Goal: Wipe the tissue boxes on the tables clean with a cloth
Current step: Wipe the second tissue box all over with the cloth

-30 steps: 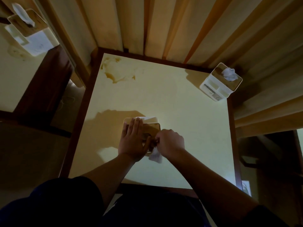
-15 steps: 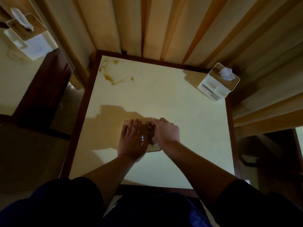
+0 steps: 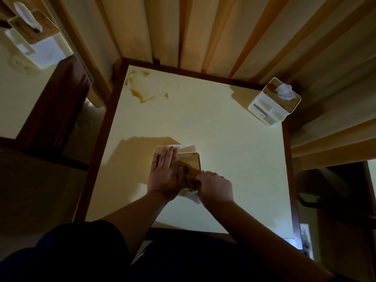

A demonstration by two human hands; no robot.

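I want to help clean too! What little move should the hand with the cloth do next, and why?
Probably push the cloth forward across the lid of the near tissue box. The right hand holds the cloth at the lid's near edge, so most of the lid lies ahead of it. The left hand lies flat on the box, holding it steady.

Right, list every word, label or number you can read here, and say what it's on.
None can be read.
Tissue box at the far right corner: a dark label strip on its side, print too small and blurred.
Tissue box on the left table: faint marks, illegible.
Tissue box under the hands: no print visible.
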